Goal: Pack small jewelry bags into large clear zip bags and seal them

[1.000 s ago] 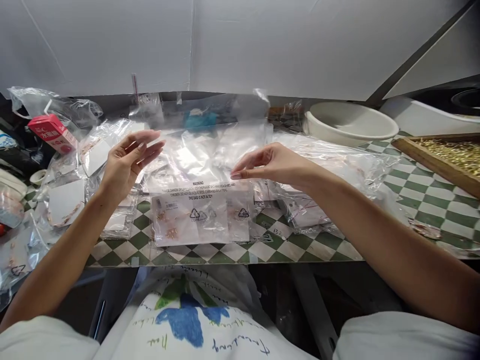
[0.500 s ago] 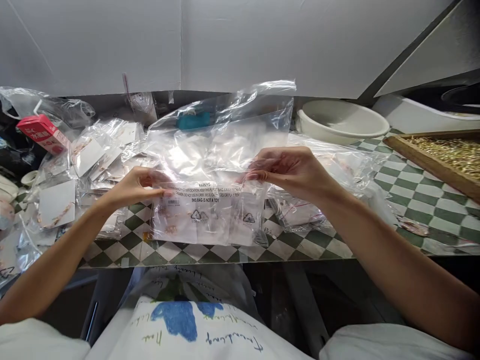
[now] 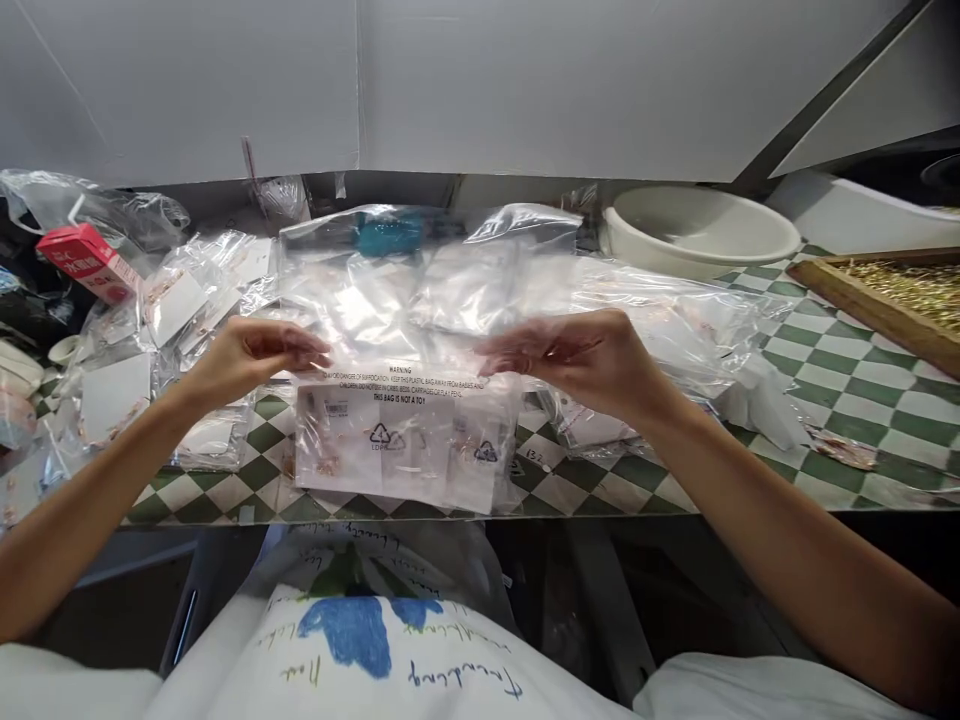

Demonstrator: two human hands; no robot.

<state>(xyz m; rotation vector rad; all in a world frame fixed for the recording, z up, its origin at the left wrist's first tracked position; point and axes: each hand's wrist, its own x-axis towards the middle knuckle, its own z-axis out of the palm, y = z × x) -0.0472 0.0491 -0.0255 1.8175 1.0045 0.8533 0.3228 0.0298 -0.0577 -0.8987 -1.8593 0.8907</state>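
Note:
A large clear plastic bag (image 3: 397, 300) lies across the middle of the table, with a printed suffocation warning along its lower part. White cards with small gold-coloured jewellery (image 3: 390, 445) show through the film below the print. My left hand (image 3: 255, 360) is over the bag's left side, its fingertips at the film just above the warning. My right hand (image 3: 577, 360) mirrors it from the right, fingers curved towards the print. Whether either hand grips the film is hidden.
Several bags of carded jewellery (image 3: 199, 300) lie to the left, and another bag (image 3: 660, 330) lies to the right. Behind stand a white basin (image 3: 697, 230) and a red-and-white carton (image 3: 88, 262). A wooden tray of gold pins (image 3: 877, 300) sits on the green-checked tabletop (image 3: 847, 420).
The bag's upper part has dropped from a raised, billowing shape to lie flatter. Both hands have moved slightly outward and apart, and the fingers look straighter.

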